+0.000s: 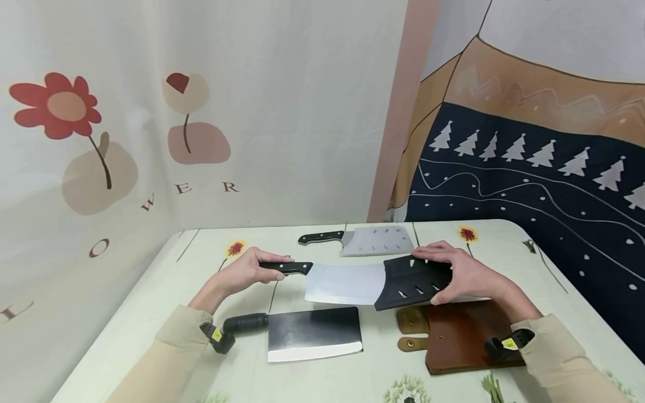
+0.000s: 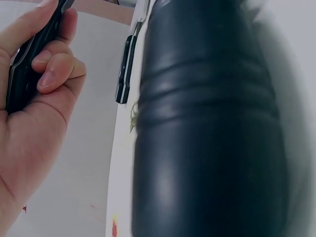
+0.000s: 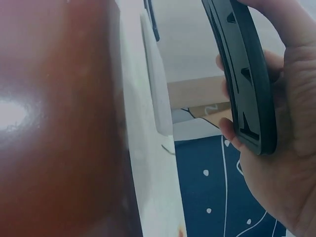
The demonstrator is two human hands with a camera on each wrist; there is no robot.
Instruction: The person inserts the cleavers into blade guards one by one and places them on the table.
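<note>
My left hand grips the black riveted handle of a cleaver, held above the table with its blade pointing right. In the left wrist view the fingers curl round that handle. A black slotted blade guard covers the blade's right part, while the bare steel between guard and handle shows. My right hand holds the guard by its far end, thumb on the lower edge and fingers on the upper edge. The right wrist view shows the guard between thumb and fingers.
Below lies a dark-bladed cleaver with a round black handle. A brown leather sheath with snap straps lies under my right forearm. Behind, another cleaver sits in a pale translucent guard. Printed curtains stand behind the table.
</note>
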